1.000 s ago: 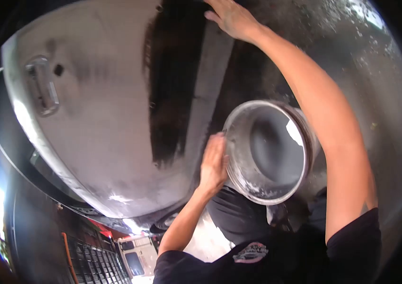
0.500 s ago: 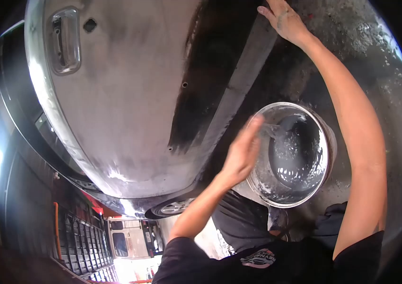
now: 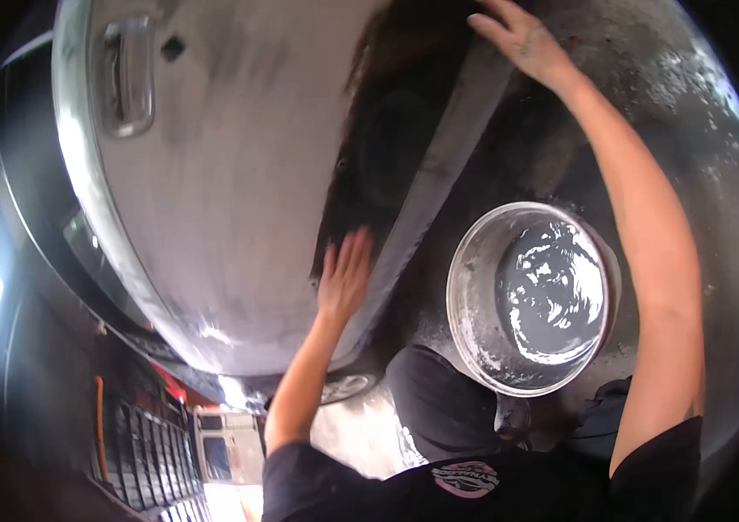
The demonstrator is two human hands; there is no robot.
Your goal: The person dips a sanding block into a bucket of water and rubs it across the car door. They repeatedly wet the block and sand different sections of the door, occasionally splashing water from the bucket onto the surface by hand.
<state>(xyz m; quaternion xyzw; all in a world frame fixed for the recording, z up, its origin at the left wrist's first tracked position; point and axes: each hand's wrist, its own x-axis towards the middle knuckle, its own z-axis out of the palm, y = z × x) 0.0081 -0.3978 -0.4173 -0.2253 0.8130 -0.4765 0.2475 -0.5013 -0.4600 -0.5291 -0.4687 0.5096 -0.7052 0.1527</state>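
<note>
My left hand (image 3: 346, 274) has its fingers spread on or just over the lower part of the grey car door (image 3: 230, 174), beside the black strip (image 3: 395, 130). High on the right, my right hand (image 3: 526, 43) is open, with thumb and fingers apart, near the top end of the door's lower edge. Between my arms a round metal bucket (image 3: 465, 304) stands on the floor, with rippling dark water (image 3: 552, 296) in it. I see nothing held in either hand.
A recessed door handle (image 3: 128, 78) lies at the upper left. The car's wheel (image 3: 347, 388) is below the door. My dark-clothed knee (image 3: 439, 396) is left of the bucket. A metal grille (image 3: 145, 452) and a pale vehicle (image 3: 228, 448) stand at the lower left.
My left hand has moved left from the bucket's rim to the door, its fingers now spread. My right hand stays near the same place. The water surface shows different ripples.
</note>
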